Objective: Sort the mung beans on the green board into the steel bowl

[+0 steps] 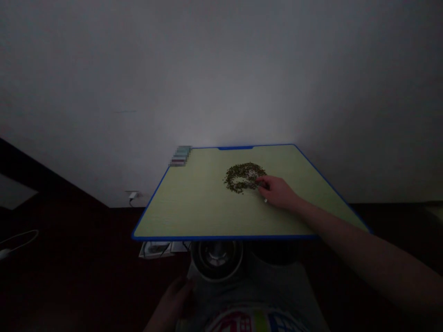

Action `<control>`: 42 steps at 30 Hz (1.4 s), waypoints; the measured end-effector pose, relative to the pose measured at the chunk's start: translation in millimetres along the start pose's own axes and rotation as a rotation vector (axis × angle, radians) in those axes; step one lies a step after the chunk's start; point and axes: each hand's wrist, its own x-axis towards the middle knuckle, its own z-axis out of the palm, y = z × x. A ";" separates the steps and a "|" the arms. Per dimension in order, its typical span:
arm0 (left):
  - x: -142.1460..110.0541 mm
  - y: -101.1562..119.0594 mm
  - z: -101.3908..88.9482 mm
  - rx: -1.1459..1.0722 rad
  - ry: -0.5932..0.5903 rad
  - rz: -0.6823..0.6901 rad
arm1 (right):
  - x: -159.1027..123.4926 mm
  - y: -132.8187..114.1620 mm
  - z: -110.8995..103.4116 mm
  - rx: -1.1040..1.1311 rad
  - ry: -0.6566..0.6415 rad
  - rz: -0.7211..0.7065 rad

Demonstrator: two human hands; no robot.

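Many small brown grains or seeds (237, 173) lie in a loose ring-shaped heap on a pale yellow-green tabletop (194, 207) with a blue rim. My right hand (275, 190) reaches in from the right and touches the heap's right edge, thumb and fingertips drawn together in a pinch. Whatever lies between those fingertips is too small to make out. A tiny white bit (266, 200) shows just under this hand. Low in the view, my left hand (177, 295) is beside my lap, dim, its fingers loosely bent and apart with nothing visible in them.
A round metal bowl (217, 274) sits below the table's front edge, by my lap. A blurred-out stack (180, 156) occupies the far left corner. A pale wall (238, 83) stands behind the table. A white plug (133, 195) and a cable (29, 234) are at left.
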 end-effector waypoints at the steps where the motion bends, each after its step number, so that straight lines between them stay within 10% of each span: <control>1: 2.3 -1.6 3.0 -0.034 -0.004 -0.005 | 0.8 0.4 0.2 0.005 -0.006 0.000; 13: 20.4 7.7 24.1 -0.012 -0.036 0.037 | 2.1 3.2 -1.1 0.060 -0.039 -0.058; 42: -29.5 45.2 38.6 -0.300 -0.147 0.047 | 2.6 -0.5 3.1 0.057 -0.055 -0.063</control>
